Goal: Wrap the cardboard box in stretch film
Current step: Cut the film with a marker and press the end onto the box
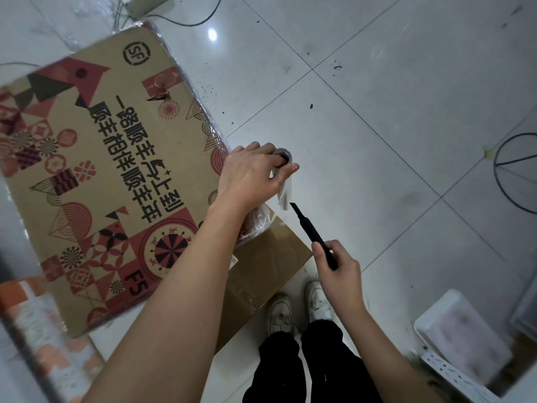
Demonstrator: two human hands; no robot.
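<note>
Two bare forearms rise from the lower edge of the frame, above two black trouser legs (308, 367) and two cream shoes (299, 308). The left hand (252, 173), at centre, has its fingers curled over the end of one roll of clear stretch film (282, 158), thumb (286, 170) extended along it; a short tail of film (284, 193) hangs down from the roll. The right hand (338, 266), lower right of centre, has its fingers closed round the handle of one black utility knife (312, 232), whose tip points up and left and sits just beside the hanging tail.

One large brown cardboard box printed with red and black patterns (107, 175) fills the left half of the frame. Glossy film shows along its upper-right edge and is bunched at the corner under the left wrist. One plain brown cardboard sheet (270, 266) lies on the pale tiled floor (377, 112) beneath that corner.

Judged step: severing the film from the roll, which suggests the wrapping is near its end. The next move calls for the film held taut by the left hand while the blade crosses it, clear of the thumb; the loose end then needs pressing onto the box.
</note>
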